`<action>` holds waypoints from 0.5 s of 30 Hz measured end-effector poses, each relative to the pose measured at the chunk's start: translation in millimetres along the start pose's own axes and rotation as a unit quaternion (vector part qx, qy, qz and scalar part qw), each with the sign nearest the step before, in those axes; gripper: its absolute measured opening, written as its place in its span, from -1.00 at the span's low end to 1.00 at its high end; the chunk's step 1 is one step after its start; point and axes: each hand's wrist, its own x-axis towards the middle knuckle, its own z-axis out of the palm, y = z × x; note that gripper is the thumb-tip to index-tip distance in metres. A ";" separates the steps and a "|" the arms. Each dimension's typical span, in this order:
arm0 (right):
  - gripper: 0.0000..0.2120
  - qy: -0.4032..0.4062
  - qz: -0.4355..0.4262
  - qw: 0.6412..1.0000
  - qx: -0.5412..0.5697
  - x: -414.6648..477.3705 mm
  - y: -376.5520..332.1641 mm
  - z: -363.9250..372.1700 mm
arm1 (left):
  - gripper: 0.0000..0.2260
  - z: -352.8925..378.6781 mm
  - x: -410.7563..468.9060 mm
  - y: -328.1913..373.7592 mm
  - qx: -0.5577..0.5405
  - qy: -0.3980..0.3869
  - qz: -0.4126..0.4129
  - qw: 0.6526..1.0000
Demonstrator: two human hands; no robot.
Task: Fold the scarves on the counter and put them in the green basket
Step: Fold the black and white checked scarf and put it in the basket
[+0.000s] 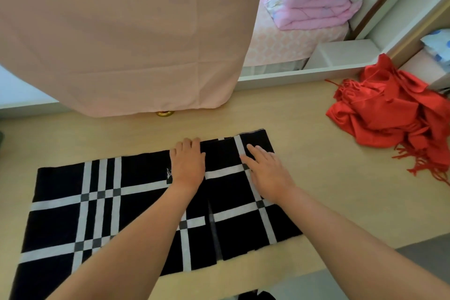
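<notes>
Two flat hands press a checked scarf on the counter.

The black and white scarf (117,207) lies spread along the near edge of the counter (328,178), from the left side to the middle. The left hand (187,165) lies open and flat at the scarf's far edge. The right hand (265,173) lies open and flat just beside it, fingers straight. I think a hard push could slide the scarf off the near edge. The fold could also come out crooked, since the layers on the right do not line up. A tiny white stitched mark by the left hand is too small to read. The red scarf (389,114) sits in a heap near the far right corner, and its strings could tangle. No green basket shows.
</notes>
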 end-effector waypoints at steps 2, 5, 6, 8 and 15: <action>-0.41 -0.011 -0.013 1.000 -0.023 10.2 8.6 -1.2 | -0.73 -0.9 10.5 -1.7 -0.079 -0.012 -0.017 0.997; -0.43 -0.028 -0.029 0.998 -0.043 24.9 13.3 3.2 | -0.84 -4.6 18.4 -3.5 -0.156 0.027 -0.016 0.987; -0.44 -0.040 -0.021 0.998 -0.040 28.7 15.0 4.7 | -0.84 -4.3 20.2 -4.1 -0.167 0.038 -0.019 0.985; -0.43 -0.070 0.003 0.997 -0.041 34.4 19.0 6.5 | -0.83 -1.6 21.2 -3.5 -0.149 0.021 -0.025 0.988; -0.41 -0.024 0.035 0.997 -0.069 31.0 12.4 16.7 | -0.64 -3.2 -16.2 40.6 -0.053 0.051 0.086 0.994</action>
